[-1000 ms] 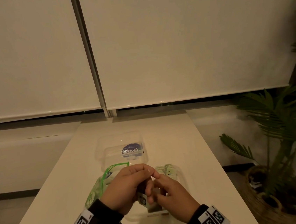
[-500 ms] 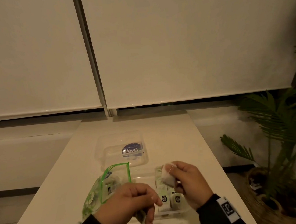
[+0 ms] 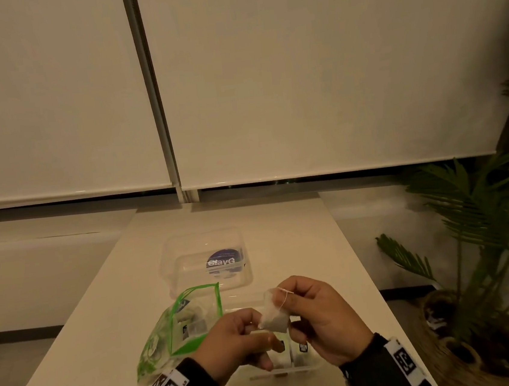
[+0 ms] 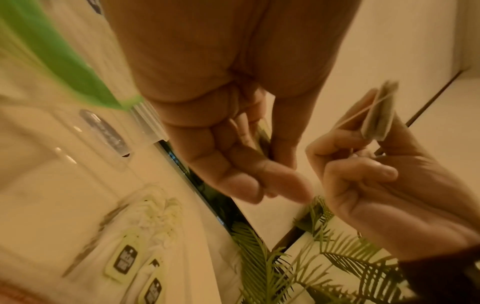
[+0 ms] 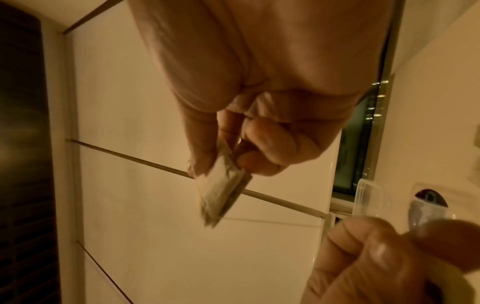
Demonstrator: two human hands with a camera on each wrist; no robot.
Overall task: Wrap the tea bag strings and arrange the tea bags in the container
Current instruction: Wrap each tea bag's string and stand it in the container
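My right hand [image 3: 319,315] pinches a white tea bag [image 3: 272,315] between thumb and fingers, just above the clear container [image 3: 310,366]. The tea bag [image 5: 221,189] hangs edge-on below the fingers in the right wrist view. Its thin string [image 3: 280,298] runs across the bag's top corner. My left hand [image 3: 234,342] is curled close beside the bag and pinches a small pale tag [image 4: 262,131], seen edge-on. Several tea bags [image 4: 158,214] with dark-printed tags [image 4: 125,259] lie packed in the container, mostly hidden by my hands in the head view.
A green-edged zip bag [image 3: 179,329] holding more tea bags lies left of the container. A clear lid with a blue label [image 3: 205,261] sits further back on the long pale table [image 3: 281,221]. A potted palm [image 3: 477,232] stands off the table's right side.
The hands have come back together. The right hand shifted the tea bag slightly left and down, and the left hand rose up beside it.
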